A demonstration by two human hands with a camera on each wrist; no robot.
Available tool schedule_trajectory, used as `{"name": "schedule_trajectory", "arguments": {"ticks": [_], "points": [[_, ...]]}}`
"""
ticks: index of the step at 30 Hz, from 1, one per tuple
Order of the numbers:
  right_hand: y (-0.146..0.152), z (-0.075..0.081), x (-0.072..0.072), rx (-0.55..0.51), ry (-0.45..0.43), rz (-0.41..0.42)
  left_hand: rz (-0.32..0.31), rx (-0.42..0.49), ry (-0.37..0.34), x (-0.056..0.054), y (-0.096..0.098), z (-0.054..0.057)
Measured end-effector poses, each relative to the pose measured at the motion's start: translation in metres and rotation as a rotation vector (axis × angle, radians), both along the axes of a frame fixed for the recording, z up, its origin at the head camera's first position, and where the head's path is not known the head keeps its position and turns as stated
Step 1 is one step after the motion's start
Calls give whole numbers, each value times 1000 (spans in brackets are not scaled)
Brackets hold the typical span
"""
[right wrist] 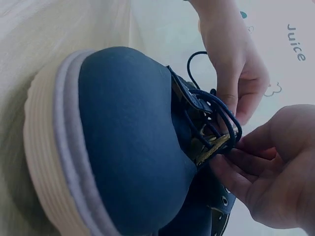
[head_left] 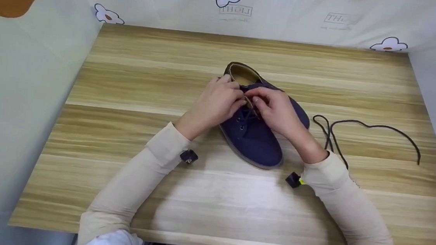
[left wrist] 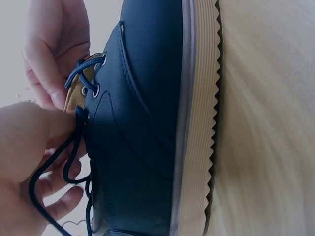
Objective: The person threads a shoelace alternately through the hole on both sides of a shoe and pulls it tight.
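A navy lace-up shoe (head_left: 257,141) sits in the middle of the table, toe toward the person, its pale ribbed sole (left wrist: 197,123) on the wood. A dark blue shoelace (left wrist: 74,81) passes through metal eyelets and trails in loose loops beside the opening. My left hand (head_left: 220,99) pinches the lace near an upper eyelet; its fingertips are partly hidden. From the other side, my right hand (head_left: 277,109) pinches the tan-lined eyelet flap (right wrist: 211,150), close to the lace loops (right wrist: 229,113).
A second navy shoe (head_left: 300,112) lies behind the right hand, partly covered; its eyelets (right wrist: 225,200) show no lace. Another dark lace (head_left: 377,126) lies curled on the table (head_left: 123,138) at the right. Printed curtains (head_left: 165,5) stand along the table's back and sides.
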State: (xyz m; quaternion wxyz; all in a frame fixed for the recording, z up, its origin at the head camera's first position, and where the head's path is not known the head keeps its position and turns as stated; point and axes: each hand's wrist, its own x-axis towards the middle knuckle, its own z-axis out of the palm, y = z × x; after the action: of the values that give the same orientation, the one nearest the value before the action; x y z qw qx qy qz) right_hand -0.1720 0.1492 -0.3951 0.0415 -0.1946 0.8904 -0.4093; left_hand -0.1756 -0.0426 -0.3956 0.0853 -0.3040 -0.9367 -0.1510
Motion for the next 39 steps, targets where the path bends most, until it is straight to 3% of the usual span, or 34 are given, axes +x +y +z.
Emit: {"name": "schedule_trajectory", "arguments": {"ticks": [7, 11, 15, 18, 23, 26, 35, 39], "points": [[2, 1, -2, 75, 7, -45, 39, 105, -14, -1, -4, -1], [7, 5, -4, -34, 44, -140, 66, 142, -36, -3, -9, 0], [18, 16, -10, -308, 105, -255, 125, 204, -63, -3, -17, 0], [26, 29, -13, -584, 108, -307, 154, 238, -66, -4, -22, -2], [35, 54, -15, -1105, -39, -267, 194, 260, -52, -3, -28, -5], [34, 63, -14, -1283, -83, -231, 201, 264, -46, -3, -29, -6], [25, 82, -10, -1400, 198, -244, 107, 149, -132, 7, -26, -8], [18, 89, -7, -1371, 273, -235, 65, 123, -119, 11, -24, -12]]}}
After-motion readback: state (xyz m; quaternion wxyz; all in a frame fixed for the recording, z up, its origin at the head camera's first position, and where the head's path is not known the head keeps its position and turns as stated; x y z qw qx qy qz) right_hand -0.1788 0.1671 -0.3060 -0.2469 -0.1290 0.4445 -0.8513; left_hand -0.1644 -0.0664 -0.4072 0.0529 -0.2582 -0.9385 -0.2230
